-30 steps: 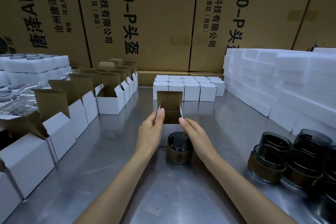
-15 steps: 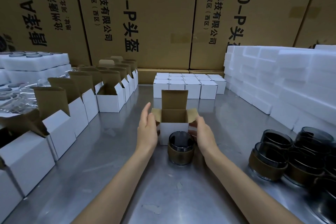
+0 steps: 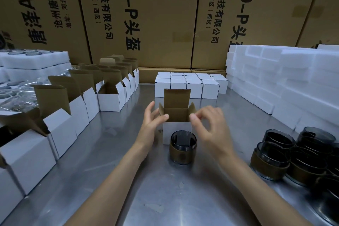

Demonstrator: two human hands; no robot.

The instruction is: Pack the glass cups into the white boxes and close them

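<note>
Head view: left hand point(image 3: 153, 124), right hand point(image 3: 209, 126) at open box point(image 3: 177, 130) rim – fingers loosely curled, grip unclear; cup point(image 3: 183, 147) hides box base.

Two bare forearms are showing, no sleeves reaching into view; the left hand point(image 3: 153, 124) and right hand point(image 3: 211, 124) are wearing no gloves, rings or watches.

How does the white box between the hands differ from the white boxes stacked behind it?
The box between the hands stands open, lid flap upright and side flaps splayed, brown interior showing; the stacked boxes are closed, all white. It stands alone by a glass cup; they sit packed in rows. Both look the same make, on the same metal table.
</note>
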